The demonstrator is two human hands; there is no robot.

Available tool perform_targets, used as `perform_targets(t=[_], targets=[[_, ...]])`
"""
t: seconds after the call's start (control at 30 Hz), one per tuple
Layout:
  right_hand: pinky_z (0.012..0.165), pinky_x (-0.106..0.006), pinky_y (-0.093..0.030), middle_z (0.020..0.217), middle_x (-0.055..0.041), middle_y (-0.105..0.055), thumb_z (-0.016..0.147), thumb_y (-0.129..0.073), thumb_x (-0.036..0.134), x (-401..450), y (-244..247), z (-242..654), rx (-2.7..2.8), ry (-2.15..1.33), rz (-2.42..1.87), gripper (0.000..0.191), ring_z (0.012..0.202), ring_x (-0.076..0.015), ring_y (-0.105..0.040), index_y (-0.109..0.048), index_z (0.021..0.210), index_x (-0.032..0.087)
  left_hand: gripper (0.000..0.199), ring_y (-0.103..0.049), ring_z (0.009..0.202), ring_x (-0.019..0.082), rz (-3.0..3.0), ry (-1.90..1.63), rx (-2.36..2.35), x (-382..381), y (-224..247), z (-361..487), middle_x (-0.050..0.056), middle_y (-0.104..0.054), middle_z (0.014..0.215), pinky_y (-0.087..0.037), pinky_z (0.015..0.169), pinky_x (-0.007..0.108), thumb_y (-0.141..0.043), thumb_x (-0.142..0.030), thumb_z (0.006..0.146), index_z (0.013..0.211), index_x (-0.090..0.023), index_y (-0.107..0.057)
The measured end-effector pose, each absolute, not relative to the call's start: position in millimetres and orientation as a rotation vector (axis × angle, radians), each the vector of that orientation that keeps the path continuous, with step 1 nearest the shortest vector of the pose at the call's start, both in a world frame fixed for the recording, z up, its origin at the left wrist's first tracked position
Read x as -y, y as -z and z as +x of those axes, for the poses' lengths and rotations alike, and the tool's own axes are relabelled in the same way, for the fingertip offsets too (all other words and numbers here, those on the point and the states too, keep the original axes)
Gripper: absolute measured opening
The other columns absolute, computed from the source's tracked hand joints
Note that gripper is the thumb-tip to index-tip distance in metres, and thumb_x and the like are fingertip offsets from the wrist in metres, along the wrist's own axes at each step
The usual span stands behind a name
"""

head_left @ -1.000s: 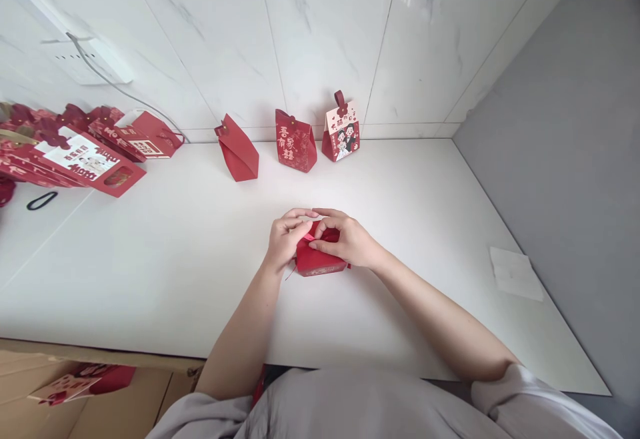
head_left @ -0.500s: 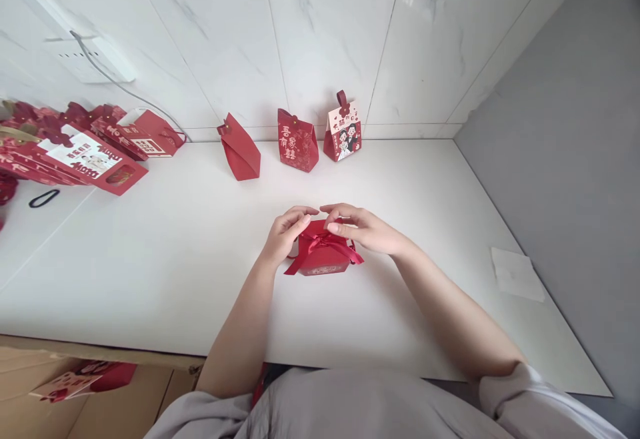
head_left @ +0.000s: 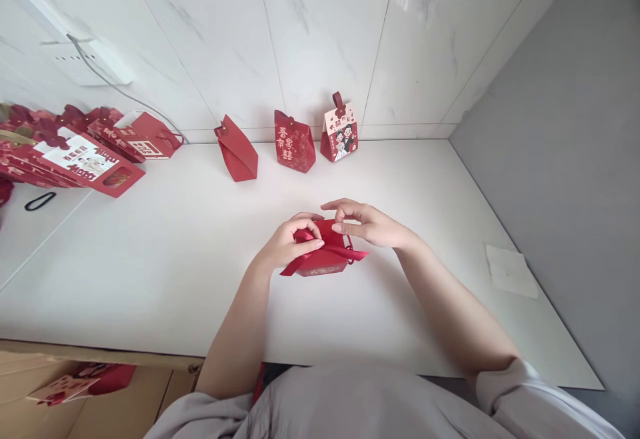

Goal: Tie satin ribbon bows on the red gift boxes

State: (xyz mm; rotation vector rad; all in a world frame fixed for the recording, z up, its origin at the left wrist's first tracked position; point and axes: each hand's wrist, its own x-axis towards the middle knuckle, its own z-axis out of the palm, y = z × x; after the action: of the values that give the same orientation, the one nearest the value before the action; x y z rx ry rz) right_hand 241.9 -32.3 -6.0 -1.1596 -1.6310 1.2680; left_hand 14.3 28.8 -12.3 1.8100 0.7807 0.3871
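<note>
A small red gift box (head_left: 321,267) with gold print on its front stands on the white table before me. A shiny red ribbon (head_left: 353,253) is tied in a bow across its top, the two tails spreading left and right. My left hand (head_left: 293,242) pinches the bow between thumb and forefinger near the knot. At the box's upper right, my right hand (head_left: 373,223) has thumb and bent forefinger close together, other fingers stretched over the far edge. Whatever lies between those right fingertips, I cannot make out. A red cord hangs at the box's right side.
Three red gift boxes, one plain (head_left: 238,152), one printed (head_left: 294,145) and one with a cartoon couple (head_left: 341,133), stand along the wall. Several more red boxes (head_left: 113,172) crowd the left, near a black loop (head_left: 40,201). White paper (head_left: 511,271) lies right. An open carton (head_left: 165,375) stands below.
My left hand has moved from the box's left side onto the bow and pinches it. The right hand has shifted slightly. The ribbon's right tail now sticks out straighter.
</note>
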Motion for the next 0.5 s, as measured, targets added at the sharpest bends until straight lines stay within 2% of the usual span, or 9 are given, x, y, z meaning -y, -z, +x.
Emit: perform_targets(t=[0.1, 0.17, 0.2, 0.27, 0.33, 0.43, 0.5], targets=[[0.106, -0.046, -0.038, 0.139, -0.009, -0.052, 0.089, -0.06, 0.048, 31.0, 7.8, 236.2, 1.541, -1.254, -1.154, 0.033, 0.126, -0.0259, -0.052, -0.057, 0.074, 0.019, 0.021, -0.051, 0.125, 0.025, 1.87, -0.413, -0.798, -27.7, 3.4, 8.5, 0.003, -0.051, 0.138, -0.043, 0.103, 0.038, -0.067, -0.036, 0.081, 0.1, -0.026, -0.065], [0.106, -0.045, -0.037, 0.14, -0.0091, -0.051, 0.089, -0.06, 0.049, 31.7, 6.3, 237.3, 1.575, -1.267, -1.168, 0.033, 0.131, -0.0269, -0.047, -0.06, 0.076, 0.019, 0.033, -0.052, 0.124, 0.022, 1.9, -0.518, -0.92, -22.1, -6.0, 2.5, 0.001, -0.054, 0.134, -0.04, 0.105, 0.037, -0.066, -0.038, 0.084, 0.114, -0.03, -0.058], [0.106, -0.045, -0.038, 0.142, -0.0089, -0.049, 0.089, -0.061, 0.05, 32.3, 5.3, 239.0, 1.61, -1.284, -1.179, 0.032, 0.134, -0.0273, -0.044, -0.063, 0.078, 0.02, 0.034, -0.053, 0.12, 0.021, 1.909, -0.575, -1.032, -17.8, -10.5, -1.0, 0.0, -0.057, 0.128, -0.041, 0.104, 0.037, -0.064, -0.041, 0.085, 0.115, -0.03, -0.056], [0.103, -0.042, -0.041, 0.145, -0.0081, -0.046, 0.087, -0.064, 0.05, 33.2, 4.0, 243.5, 1.679, -1.317, -1.202, 0.029, 0.139, -0.0277, -0.038, -0.067, 0.083, 0.022, 0.029, -0.057, 0.11, 0.02, 1.915, -0.617, -1.294, -6.6, -16.3, -8.6, 0.0, -0.062, 0.113, -0.043, 0.095, 0.035, -0.06, -0.05, 0.086, 0.104, -0.028, -0.058], [0.099, -0.041, -0.045, 0.146, -0.0074, -0.044, 0.085, -0.067, 0.05, 32.7, 5.4, 246.9, 1.716, -1.347, -1.209, 0.028, 0.137, -0.0283, -0.04, -0.068, 0.084, 0.023, 0.033, -0.058, 0.098, 0.021, 1.902, -0.521, -1.475, 6.1, -15.9, -16.1, 0.0, -0.063, 0.101, -0.044, 0.081, 0.033, -0.055, -0.058, 0.087, 0.089, -0.025, -0.06], [0.1, -0.041, -0.045, 0.144, -0.0067, -0.047, 0.086, -0.065, 0.051, 29.8, 11.5, 246.5, 1.708, -1.38, -1.191, 0.031, 0.13, -0.0282, -0.049, -0.068, 0.078, 0.021, 0.041, -0.054, 0.081, 0.018, 1.826, -0.355, -1.463, 22.3, -5.0, -24.8, 0.001, -0.059, 0.089, -0.039, 0.07, 0.031, -0.052, -0.061, 0.087, 0.077, -0.022, -0.06], [0.1, -0.04, -0.045, 0.139, -0.0069, -0.052, 0.087, -0.063, 0.052, 27.6, 15.9, 243.1, 1.679, -1.39, -1.164, 0.035, 0.125, -0.0272, -0.053, -0.068, 0.074, 0.02, 0.042, -0.049, 0.075, 0.017, 1.726, -0.368, -1.351, 29.1, 5.5, -28.4, 0.0, -0.054, 0.081, -0.036, 0.067, 0.03, -0.053, -0.058, 0.088, 0.071, -0.02, -0.057]])
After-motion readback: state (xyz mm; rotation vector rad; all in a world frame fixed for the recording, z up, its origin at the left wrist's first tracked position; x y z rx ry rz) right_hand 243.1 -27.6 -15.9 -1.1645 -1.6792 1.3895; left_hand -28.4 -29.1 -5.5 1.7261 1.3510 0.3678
